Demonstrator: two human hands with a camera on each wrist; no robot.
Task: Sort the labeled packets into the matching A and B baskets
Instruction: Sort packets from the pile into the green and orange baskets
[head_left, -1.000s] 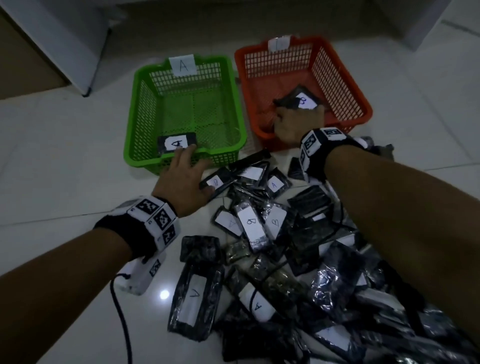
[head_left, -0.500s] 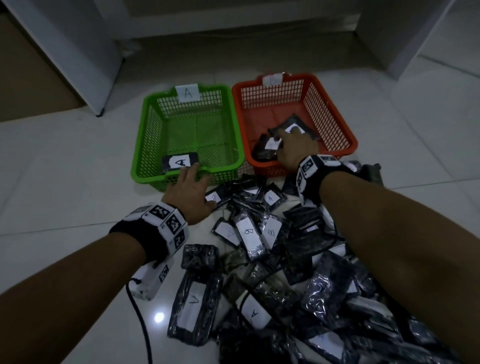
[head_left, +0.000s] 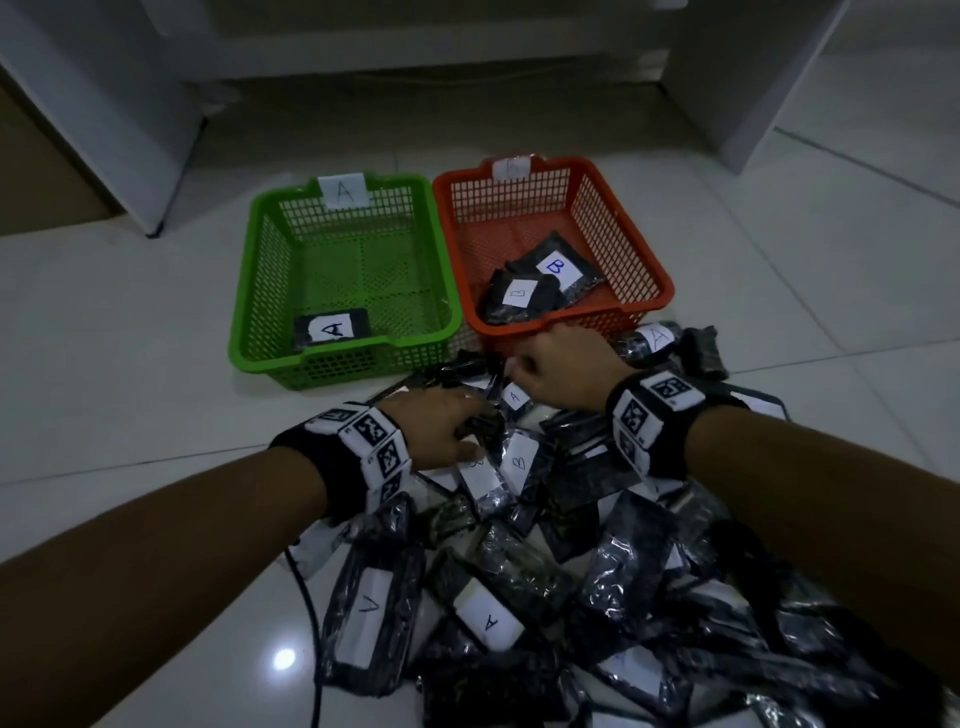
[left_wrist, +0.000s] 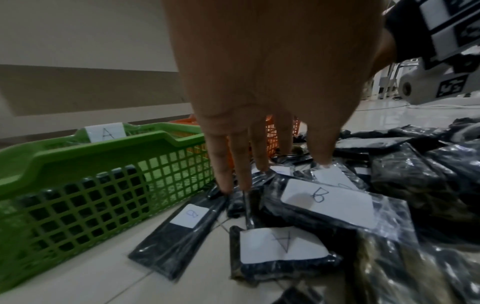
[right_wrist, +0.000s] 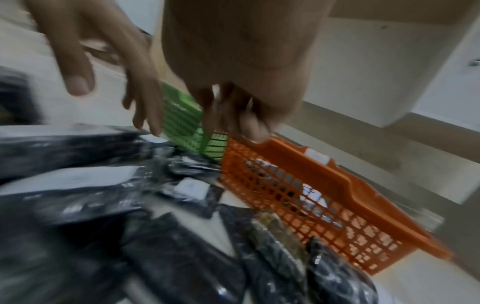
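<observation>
Head view shows the pile of packets (head_left: 597, 545) on the floor, just in front of the orange basket (head_left: 644, 270). The green basket (head_left: 249, 291), tagged A, sits touching the orange basket's left side. 1 packet marked A (head_left: 332, 328) lies in the green basket, and 2 packets marked B (head_left: 540, 283) lie in the orange basket.

The left hand (head_left: 441, 428) reaches into the pile edge nearest the orange basket's front wall, fingers spread and pointing down, holding nothing. The right hand (head_left: 563, 366) hangs just in front of that wall with fingers curled; I cannot tell whether it pinches anything.

Risk, as I judge it: the packets overlap and their wrappers are glossy, so a lift could drag a neighbour along or slip. Some labels face away or upside down, so a letter could be misread and a packet dropped in the wrong basket. The orange basket's own tag is too faint to read.

Left wrist view shows what the head view hides under the hand: the fingertips (left_wrist: 224, 185) touching dark packets, with a B label (left_wrist: 328, 202) and an A label (left_wrist: 281, 244) close by. Right wrist view is blurred, yet shows the orange basket's wall from outside, which the head view does not.
</observation>
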